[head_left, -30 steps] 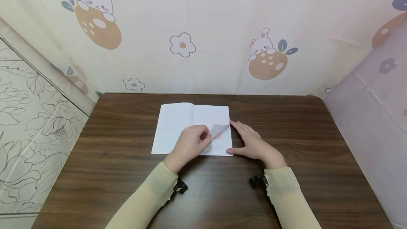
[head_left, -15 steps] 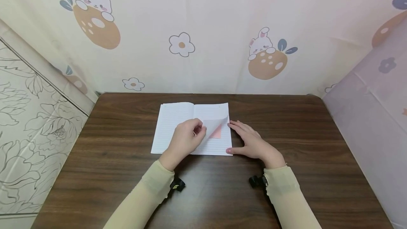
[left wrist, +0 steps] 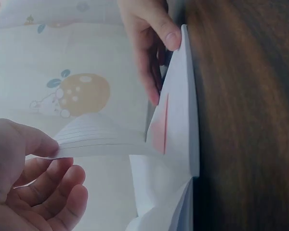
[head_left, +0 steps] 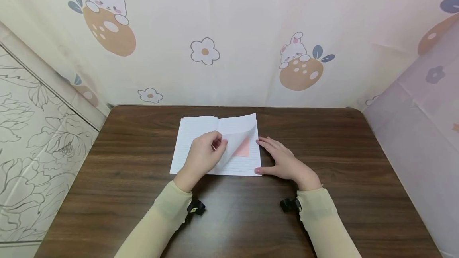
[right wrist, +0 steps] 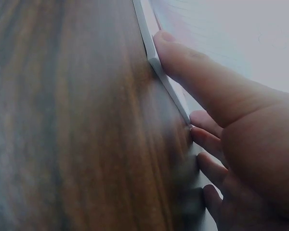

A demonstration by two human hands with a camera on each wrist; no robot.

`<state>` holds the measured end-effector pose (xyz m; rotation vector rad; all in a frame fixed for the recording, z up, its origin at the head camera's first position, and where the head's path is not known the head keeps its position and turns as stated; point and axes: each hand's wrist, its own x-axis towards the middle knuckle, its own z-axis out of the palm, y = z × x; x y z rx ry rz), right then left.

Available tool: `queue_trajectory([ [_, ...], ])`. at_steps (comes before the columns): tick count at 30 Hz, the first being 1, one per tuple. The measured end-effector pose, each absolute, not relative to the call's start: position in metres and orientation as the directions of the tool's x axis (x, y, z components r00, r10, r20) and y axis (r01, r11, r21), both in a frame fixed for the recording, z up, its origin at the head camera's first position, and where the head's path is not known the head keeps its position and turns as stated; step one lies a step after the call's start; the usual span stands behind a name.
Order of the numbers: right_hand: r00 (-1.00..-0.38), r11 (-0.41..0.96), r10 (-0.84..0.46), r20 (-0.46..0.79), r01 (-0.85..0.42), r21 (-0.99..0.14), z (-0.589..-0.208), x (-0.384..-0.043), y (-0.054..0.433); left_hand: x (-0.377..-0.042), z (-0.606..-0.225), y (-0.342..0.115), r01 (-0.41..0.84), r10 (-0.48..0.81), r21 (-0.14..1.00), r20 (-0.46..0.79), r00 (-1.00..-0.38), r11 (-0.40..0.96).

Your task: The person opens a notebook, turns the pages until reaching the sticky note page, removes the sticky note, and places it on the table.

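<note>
An open lined notebook (head_left: 187, 138) lies on the table, spine running away from the person. My left hand (head_left: 202, 152) pinches the lower corner of its right-hand page (head_left: 233, 144) and holds it lifted and curled over to the left. In the left wrist view, thumb and index finger grip that page's edge (left wrist: 101, 142). Under the raised sheet a pink paper square (head_left: 244, 149) shows partly on the page beneath. My right hand (head_left: 283, 160) rests at the notebook's right edge with fingers spread; in the right wrist view its thumb (right wrist: 183, 55) lies along the edge.
The dark wooden table (head_left: 114, 202) reaches all around the notebook. Behind it hangs a curtain (head_left: 244, 79) printed with rabbits and flowers. A black wrist device (head_left: 196, 207) sits at the left cuff, another black device (head_left: 289, 205) at the right.
My left hand has moved left and slightly away, drawing the page further over. More of the pink square is uncovered. The right hand has stayed almost still.
</note>
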<state>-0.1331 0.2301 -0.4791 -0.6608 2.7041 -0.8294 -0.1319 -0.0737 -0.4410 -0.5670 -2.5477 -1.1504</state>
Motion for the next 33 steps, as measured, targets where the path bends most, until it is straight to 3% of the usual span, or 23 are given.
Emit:
queue_trajectory([
  [10, -0.87, 0.735, -0.485, -0.093, -0.348, -0.582, -0.482, -0.133, 0.231, -0.124, -0.441, -0.103, 0.432, 0.185, 0.642, 0.417, -0.89, 0.633],
  [22, -0.876, 0.762, -0.458, -0.151, -0.299, -0.575, -0.478, -0.132, 0.23, -0.108, -0.443, -0.15, 0.335, 0.172, 0.621, 0.308, -0.936, 0.709],
  [33, -0.881, 0.769, -0.446, -0.158, -0.286, -0.572, -0.476, -0.131, 0.228, -0.092, -0.451, -0.184, 0.279, 0.128, 0.599, 0.283, -0.95, 0.751],
])
